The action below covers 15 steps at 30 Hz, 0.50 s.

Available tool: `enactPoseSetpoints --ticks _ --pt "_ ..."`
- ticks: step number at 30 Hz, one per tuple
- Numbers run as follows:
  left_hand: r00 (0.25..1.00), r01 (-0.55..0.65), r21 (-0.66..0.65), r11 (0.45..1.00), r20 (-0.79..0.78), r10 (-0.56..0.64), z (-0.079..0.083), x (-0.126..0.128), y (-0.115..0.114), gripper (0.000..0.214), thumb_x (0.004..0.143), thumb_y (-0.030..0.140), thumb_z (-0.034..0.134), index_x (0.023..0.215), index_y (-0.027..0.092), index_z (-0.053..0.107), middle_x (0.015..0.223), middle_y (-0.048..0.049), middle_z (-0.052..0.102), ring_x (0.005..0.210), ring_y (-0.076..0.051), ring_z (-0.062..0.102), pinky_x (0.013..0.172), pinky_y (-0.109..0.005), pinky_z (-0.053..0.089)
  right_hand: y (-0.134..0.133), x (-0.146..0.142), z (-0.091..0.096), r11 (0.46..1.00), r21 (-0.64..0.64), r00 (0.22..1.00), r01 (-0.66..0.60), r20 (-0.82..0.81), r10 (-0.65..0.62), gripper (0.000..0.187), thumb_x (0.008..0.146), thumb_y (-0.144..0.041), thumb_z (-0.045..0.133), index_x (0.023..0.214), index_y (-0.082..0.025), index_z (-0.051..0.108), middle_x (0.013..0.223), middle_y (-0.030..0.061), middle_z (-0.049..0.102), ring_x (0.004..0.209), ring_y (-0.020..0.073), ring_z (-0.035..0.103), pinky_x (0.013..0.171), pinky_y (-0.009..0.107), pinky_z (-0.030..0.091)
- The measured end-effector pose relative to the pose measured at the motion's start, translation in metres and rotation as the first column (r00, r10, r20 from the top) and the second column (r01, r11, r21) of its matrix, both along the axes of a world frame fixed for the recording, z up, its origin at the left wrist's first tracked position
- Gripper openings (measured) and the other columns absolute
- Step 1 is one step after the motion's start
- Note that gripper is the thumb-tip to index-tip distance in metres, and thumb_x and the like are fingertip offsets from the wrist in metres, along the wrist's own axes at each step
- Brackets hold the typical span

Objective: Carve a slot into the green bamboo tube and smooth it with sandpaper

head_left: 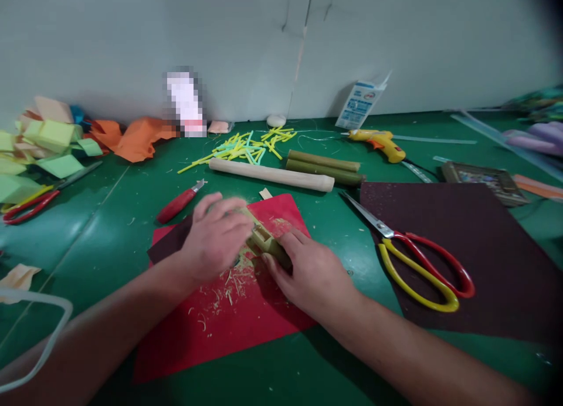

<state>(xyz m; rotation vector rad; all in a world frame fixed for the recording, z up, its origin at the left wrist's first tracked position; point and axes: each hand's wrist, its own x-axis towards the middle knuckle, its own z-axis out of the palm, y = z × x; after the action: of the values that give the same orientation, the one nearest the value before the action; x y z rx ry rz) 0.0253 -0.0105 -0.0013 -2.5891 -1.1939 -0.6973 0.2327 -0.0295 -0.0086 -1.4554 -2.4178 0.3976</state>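
The right hand (314, 265) grips the near end of a notched bamboo piece (263, 234), thumb on one side and fingers on the other, so the piece reaches out from that hand toward ten o'clock. The left hand (220, 236) is curled over the far end, with the piece at its three o'clock; its fingers are blurred, and whether they hold anything I cannot tell. Below both lies a red sheet (185, 347) on the green desk (123, 218), strewn with pale shavings (229, 297) just under the bamboo, toward seven o'clock. A red-handled cutter (176, 205) sits at the left hand's ten o'clock, near it. From the notched piece, a pale stick (270, 174) lies at twelve, and scissors (387, 230) rest at the right hand's three o'clock, partly on a dark sheet (484, 236)
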Motion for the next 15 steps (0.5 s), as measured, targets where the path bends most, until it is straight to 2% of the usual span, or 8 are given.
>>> enactPoseSetpoints --ticks 15 --pt "1.0 0.007 -0.022 1.0 0.001 -0.007 -0.0001 -0.0018 0.0014 0.016 0.088 0.02 0.051 0.093 0.024 0.066 0.1 0.0022 0.07 0.111 -0.021 0.052 0.104 -0.045 0.023 -0.0007 -0.0005 -0.0003 1.0 -0.002 1.0 0.003 -0.014 -0.003 0.022 0.088 -0.038 0.044 0.082 -0.018 0.051 0.081 0.004 0.058 0.067 0.0167 0.055 0.054 0.028 0.028"
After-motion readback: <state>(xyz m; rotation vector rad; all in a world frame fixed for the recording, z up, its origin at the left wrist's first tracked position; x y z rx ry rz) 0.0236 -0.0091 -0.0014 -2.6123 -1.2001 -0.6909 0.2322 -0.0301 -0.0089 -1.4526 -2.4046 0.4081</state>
